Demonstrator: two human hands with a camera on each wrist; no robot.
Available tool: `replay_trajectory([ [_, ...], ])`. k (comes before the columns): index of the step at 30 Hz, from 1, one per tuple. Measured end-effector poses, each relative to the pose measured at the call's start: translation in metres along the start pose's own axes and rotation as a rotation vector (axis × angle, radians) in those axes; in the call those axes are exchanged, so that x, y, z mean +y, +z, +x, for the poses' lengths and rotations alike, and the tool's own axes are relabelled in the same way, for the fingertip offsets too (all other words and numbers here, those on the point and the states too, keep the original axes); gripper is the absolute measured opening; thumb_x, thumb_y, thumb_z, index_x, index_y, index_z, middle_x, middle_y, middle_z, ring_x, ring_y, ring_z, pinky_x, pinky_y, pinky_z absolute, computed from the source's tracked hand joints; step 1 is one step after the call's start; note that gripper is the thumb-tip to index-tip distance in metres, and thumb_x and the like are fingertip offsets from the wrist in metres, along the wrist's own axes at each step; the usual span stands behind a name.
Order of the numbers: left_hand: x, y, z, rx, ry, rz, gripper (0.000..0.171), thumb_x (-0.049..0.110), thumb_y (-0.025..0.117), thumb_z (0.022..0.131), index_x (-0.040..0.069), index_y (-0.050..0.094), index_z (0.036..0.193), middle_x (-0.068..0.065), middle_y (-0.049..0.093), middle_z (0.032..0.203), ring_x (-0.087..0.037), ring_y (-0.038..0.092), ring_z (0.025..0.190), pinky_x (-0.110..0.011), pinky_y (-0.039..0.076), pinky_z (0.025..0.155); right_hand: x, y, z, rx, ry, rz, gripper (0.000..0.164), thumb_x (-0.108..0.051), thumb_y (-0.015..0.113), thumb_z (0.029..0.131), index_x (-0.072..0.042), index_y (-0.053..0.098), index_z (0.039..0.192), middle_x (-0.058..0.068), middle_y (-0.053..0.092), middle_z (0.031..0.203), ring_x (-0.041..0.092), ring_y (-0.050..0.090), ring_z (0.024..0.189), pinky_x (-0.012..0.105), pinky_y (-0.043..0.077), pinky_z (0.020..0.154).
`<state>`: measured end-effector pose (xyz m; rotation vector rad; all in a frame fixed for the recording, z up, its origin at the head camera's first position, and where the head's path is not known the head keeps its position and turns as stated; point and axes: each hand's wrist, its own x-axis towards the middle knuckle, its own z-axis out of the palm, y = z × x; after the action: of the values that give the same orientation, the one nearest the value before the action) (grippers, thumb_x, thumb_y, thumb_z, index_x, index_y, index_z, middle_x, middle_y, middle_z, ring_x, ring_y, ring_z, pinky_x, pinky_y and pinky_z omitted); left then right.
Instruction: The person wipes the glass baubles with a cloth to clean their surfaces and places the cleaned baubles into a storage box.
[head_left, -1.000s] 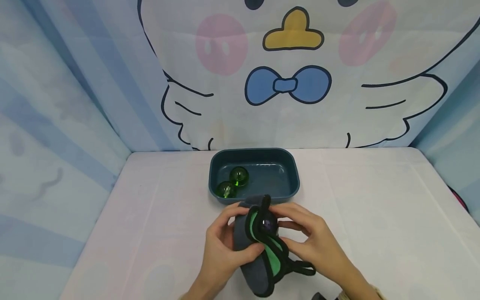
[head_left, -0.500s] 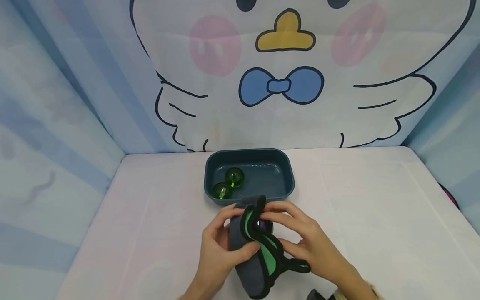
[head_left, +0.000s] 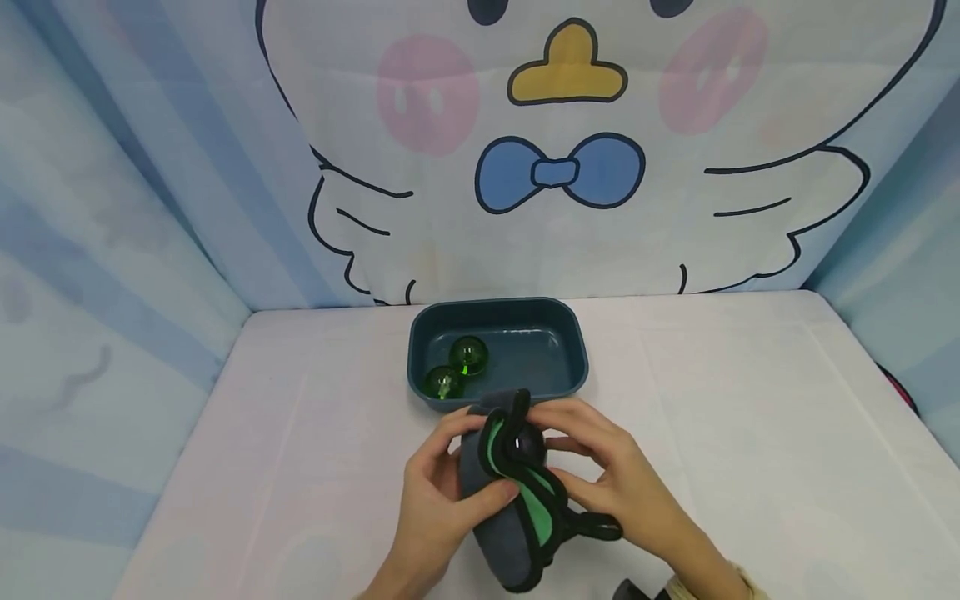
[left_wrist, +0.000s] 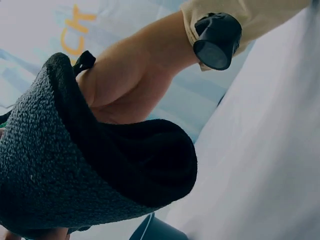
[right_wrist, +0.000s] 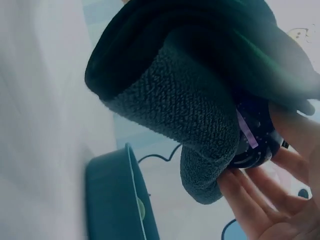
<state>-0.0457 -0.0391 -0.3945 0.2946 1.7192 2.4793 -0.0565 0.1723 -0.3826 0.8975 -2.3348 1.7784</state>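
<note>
My left hand (head_left: 446, 492) holds a folded dark grey terry cloth (head_left: 480, 508) with black edging, a green inner side and a black loop (head_left: 600, 527), its thumb pressed on the near side. Against the fold sits a dark ball (head_left: 527, 444), gripped between the fingers and thumb of my right hand (head_left: 600, 458). In the right wrist view the ball (right_wrist: 252, 135) is glossy dark purple with pale specks and a pinkish stripe, partly covered by the cloth (right_wrist: 175, 95). The cloth (left_wrist: 45, 155) hides most of my left fingers in the left wrist view.
Behind the hands stands a dark teal tray (head_left: 573, 350), its front rim close to the cloth's far end. Two see-through green balls (head_left: 468, 356) lie in its left part. A white cloth covers the table (head_left: 712, 375); a printed curtain (head_left: 435, 225) hangs behind it.
My right fingers first slide over the ball's top, then draw back, and the ball shows more again. The left hand keeps its hold on the cloth. The head view shifts slightly.
</note>
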Motion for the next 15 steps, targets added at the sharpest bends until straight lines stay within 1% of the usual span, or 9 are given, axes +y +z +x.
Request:
replay_trajectory([
  [3,0.0007,0.0,-0.0006,0.004,-0.003,-0.006,0.057,-0.009,0.078,0.075,0.0,0.056,0.127,-0.017,0.044,0.138,-0.03,0.062,0.114,-0.042,0.056,0.093,-0.0004,-0.0008,-0.0006,0.008,-0.048,-0.047,0.057,0.009,0.074,0.082,-0.009,0.06,0.134,0.006,0.056,0.132,0.014,0.054,0.125,0.029,0.055,0.096],
  [7,0.0013,0.0,-0.0019,0.027,-0.02,-0.013,0.058,-0.01,0.078,0.075,0.001,0.054,0.127,-0.016,0.043,0.139,-0.029,0.063,0.115,-0.041,0.056,0.092,0.0029,-0.0005,-0.0006,-0.007,-0.168,-0.14,0.059,0.007,0.079,0.078,-0.009,0.062,0.132,0.009,0.056,0.134,0.016,0.052,0.126,0.023,0.048,0.103],
  [11,0.0013,-0.0002,-0.0017,0.033,-0.036,-0.019,0.059,-0.01,0.077,0.075,0.002,0.053,0.128,-0.016,0.041,0.141,-0.028,0.062,0.116,-0.041,0.056,0.093,0.006,0.0024,0.001,-0.013,-0.253,-0.187,0.053,-0.004,0.079,0.083,-0.008,0.062,0.133,0.011,0.054,0.136,0.018,0.051,0.128,0.021,0.044,0.107],
  [15,0.0008,-0.0008,-0.0012,0.008,-0.033,-0.033,0.057,-0.01,0.076,0.077,0.003,0.053,0.127,-0.016,0.04,0.141,-0.029,0.061,0.117,-0.043,0.055,0.093,0.0061,0.0045,0.0019,0.023,-0.316,-0.213,0.04,-0.016,0.07,0.093,-0.006,0.063,0.131,0.013,0.056,0.134,0.019,0.053,0.125,0.02,0.045,0.106],
])
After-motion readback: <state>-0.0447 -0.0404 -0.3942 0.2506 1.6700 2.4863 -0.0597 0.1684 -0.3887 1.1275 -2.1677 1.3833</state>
